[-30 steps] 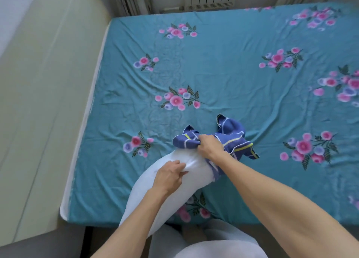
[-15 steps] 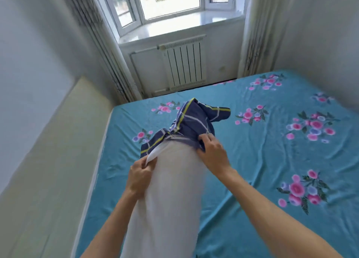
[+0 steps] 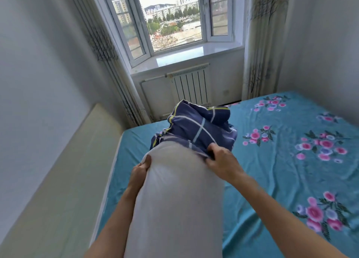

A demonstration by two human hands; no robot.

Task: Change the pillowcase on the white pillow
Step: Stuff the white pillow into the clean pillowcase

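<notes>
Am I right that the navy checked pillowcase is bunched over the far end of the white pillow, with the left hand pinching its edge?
Not quite. In the head view it is the right hand that pinches the edge of the navy checked pillowcase; the left hand grips the side of the white pillow. The pillowcase is indeed bunched over the pillow's far end.

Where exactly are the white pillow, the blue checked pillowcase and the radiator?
white pillow [image 3: 174, 199], head view, middle of its bare white body.
blue checked pillowcase [image 3: 196, 129], head view, bunched cloth over the pillow's far end.
radiator [image 3: 191, 85], head view, its white ribs.
</notes>
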